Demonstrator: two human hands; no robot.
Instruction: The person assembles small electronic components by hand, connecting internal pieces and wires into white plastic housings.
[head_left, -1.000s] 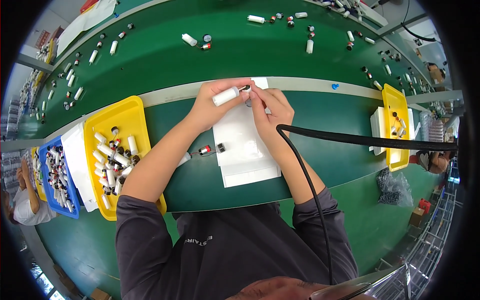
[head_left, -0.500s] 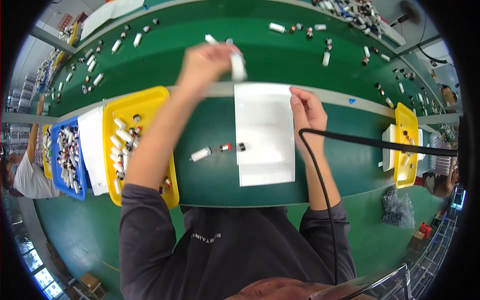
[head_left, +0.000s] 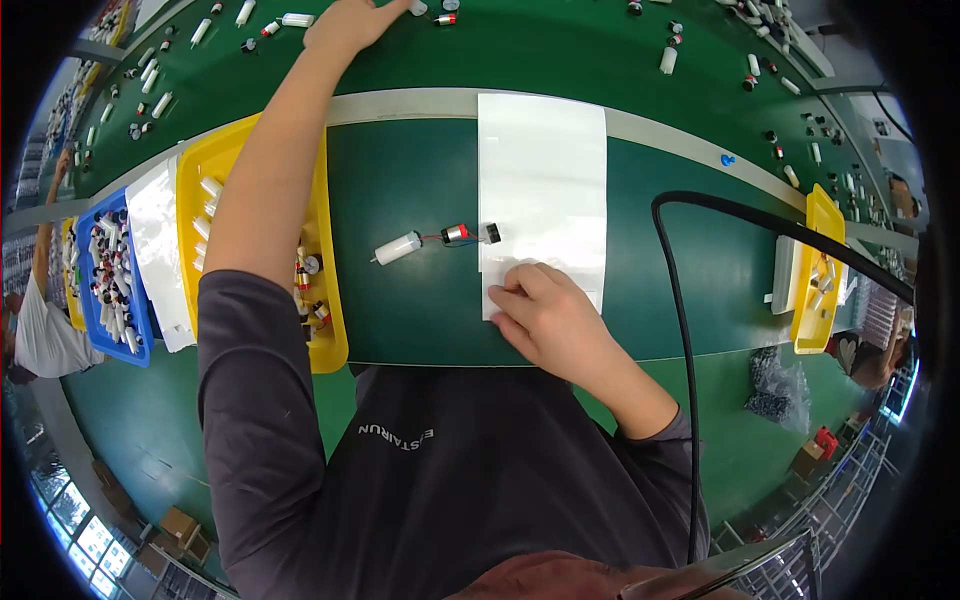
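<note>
My left hand (head_left: 350,24) reaches over the far green surface, a finger stretched to a white cylinder (head_left: 418,7); the frame's upper edge cuts off the other fingers. Next to that cylinder lies a small red and black motor (head_left: 445,20). My right hand (head_left: 545,312) rests on the near part of some white paper (head_left: 545,180), its fingers curled and closed at the lower left corner. Left of the paper lies a white cylinder (head_left: 398,247) wired to a red and black motor (head_left: 455,233). A small black piece (head_left: 490,233) lies on the paper's left edge.
Left stands a yellow tray (head_left: 335,300) of cylinder parts, partly under my left arm. Beyond it are white sheets (head_left: 160,250) and a blue tray (head_left: 145,320). A black cable (head_left: 680,320) hangs at right, before another yellow tray (head_left: 825,210). Loose parts dot the far surface.
My left hand has moved farther away and left; a white cylinder now lies beside it. My right hand has gone from the paper's upper right edge to its near end. The view has tilted.
</note>
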